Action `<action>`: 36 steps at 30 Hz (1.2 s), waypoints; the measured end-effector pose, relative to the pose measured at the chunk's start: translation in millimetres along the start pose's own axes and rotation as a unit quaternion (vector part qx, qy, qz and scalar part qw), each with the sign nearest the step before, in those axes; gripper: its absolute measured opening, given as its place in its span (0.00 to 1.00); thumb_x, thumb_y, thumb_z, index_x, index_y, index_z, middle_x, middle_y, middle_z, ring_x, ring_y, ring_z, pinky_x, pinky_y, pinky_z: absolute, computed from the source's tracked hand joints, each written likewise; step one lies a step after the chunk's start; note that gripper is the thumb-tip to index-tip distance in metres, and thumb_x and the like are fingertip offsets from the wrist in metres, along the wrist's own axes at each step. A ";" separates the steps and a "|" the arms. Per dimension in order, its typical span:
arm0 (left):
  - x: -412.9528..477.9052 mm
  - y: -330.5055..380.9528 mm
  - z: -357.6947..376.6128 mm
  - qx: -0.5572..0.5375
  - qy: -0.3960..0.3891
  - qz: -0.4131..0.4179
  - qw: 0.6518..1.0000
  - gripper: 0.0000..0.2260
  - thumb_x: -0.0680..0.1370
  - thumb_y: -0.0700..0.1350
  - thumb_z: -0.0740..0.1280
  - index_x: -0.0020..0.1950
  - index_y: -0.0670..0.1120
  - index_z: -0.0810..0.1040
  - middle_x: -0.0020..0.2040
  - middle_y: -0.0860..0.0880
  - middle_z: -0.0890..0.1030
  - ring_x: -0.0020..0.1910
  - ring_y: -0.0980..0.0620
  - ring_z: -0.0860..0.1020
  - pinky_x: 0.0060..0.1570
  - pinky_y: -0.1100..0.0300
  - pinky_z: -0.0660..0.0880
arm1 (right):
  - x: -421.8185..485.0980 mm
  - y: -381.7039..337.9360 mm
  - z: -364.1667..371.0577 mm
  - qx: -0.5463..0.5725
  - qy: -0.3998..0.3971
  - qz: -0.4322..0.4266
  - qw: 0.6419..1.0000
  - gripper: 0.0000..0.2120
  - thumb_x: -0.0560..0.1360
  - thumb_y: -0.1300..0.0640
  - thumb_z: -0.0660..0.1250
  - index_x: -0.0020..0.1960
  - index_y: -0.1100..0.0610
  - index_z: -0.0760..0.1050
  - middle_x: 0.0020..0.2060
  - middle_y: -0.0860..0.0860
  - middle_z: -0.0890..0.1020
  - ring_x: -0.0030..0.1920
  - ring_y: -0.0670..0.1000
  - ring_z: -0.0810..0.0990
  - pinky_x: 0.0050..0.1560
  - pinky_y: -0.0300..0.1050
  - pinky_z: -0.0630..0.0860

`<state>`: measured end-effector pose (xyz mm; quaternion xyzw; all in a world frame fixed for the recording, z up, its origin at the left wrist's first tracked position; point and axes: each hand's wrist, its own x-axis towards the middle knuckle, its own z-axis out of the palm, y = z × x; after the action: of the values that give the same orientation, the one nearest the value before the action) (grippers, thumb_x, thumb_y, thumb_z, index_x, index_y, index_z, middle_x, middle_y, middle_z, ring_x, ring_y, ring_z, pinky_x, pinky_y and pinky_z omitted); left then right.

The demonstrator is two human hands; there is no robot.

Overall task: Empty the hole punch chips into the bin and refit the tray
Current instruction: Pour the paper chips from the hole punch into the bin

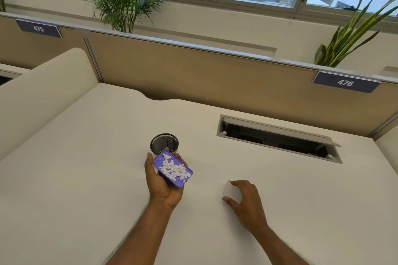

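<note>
Purple tray of chips held in left hand beside the mesh bin; right hand on a whitish part on the table.

Left hand (160,180): fingers clenched around the purple tray (172,169), which sits open side up, slightly tilted, with white paper chips (172,169) spread inside. Black mesh bin (164,143) stands on the table (86,157) just beyond the left fingertips, its near rim partly hidden by the tray. Right hand (244,199): fingers curled over a pale translucent object (229,190) resting on the table; identity cannot be told. The 2 hands are well apart. Partition labels read 475 (38,28) and 476 (345,82).
</note>
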<state>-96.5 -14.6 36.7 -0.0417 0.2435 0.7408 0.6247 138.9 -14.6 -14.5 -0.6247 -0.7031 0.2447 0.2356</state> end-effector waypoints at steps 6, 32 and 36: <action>18.3 29.8 13.0 0.015 -0.007 0.039 0.999 0.20 0.74 0.62 0.63 0.52 0.47 0.81 0.40 0.48 0.86 0.37 0.51 0.84 0.40 0.57 0.81 | 22.5 8.6 3.2 -0.040 -0.018 -0.001 0.999 0.23 0.71 0.49 0.72 0.64 0.52 0.74 0.63 0.47 0.76 0.66 0.49 0.69 0.65 0.43 0.67; 85.1 87.3 33.9 0.101 -0.015 0.078 0.992 0.19 0.73 0.62 0.63 0.51 0.49 0.81 0.43 0.50 0.84 0.41 0.52 0.84 0.41 0.58 0.80 | 131.4 -161.8 -17.2 0.123 0.053 -0.239 0.962 0.07 0.73 0.66 0.67 0.47 0.57 0.81 0.41 0.50 0.83 0.41 0.46 0.80 0.44 0.29 0.72; 99.9 94.9 34.2 0.142 -0.010 0.081 0.986 0.21 0.74 0.63 0.62 0.54 0.49 0.80 0.45 0.49 0.83 0.43 0.51 0.83 0.41 0.57 0.81 | 149.5 -203.7 15.3 0.063 -0.080 -0.293 0.951 0.10 0.74 0.57 0.69 0.56 0.55 0.79 0.47 0.51 0.83 0.45 0.46 0.78 0.45 0.33 0.71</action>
<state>-199.5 80.4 59.5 0.0745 0.3429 0.7469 0.5648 -42.5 112.9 107.6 -0.3535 -0.8551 0.2575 0.2786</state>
